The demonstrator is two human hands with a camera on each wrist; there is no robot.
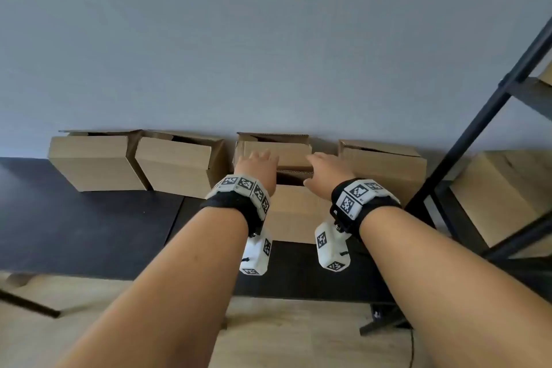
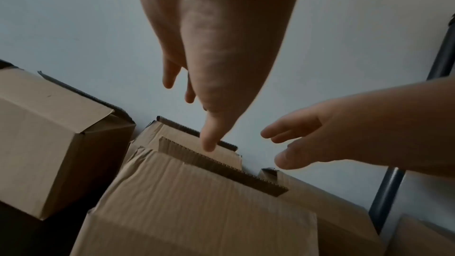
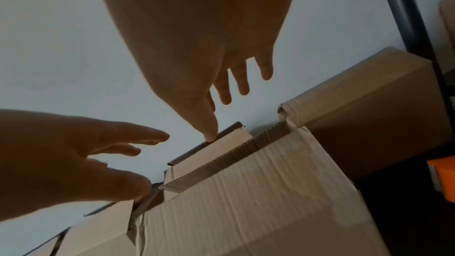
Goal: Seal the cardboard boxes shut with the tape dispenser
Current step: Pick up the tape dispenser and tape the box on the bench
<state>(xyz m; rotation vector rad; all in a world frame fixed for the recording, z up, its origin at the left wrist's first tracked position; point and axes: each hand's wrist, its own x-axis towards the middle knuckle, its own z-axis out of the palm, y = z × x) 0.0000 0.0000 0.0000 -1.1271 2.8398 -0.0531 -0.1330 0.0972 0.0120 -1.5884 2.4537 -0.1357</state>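
Observation:
A cardboard box stands third in a row against the wall, its top flaps partly open with a dark gap between them. My left hand and right hand both reach over its top, fingers stretched, holding nothing. In the left wrist view the left hand hovers over the box, thumb near the far flap, and the right hand comes in from the right. In the right wrist view the right hand has its thumb at the far flap's edge above the box. No tape dispenser is in view.
Two more boxes stand to the left and one to the right, all on a dark table. A black shelf frame with a large box rises at right. An orange object lies low beside it.

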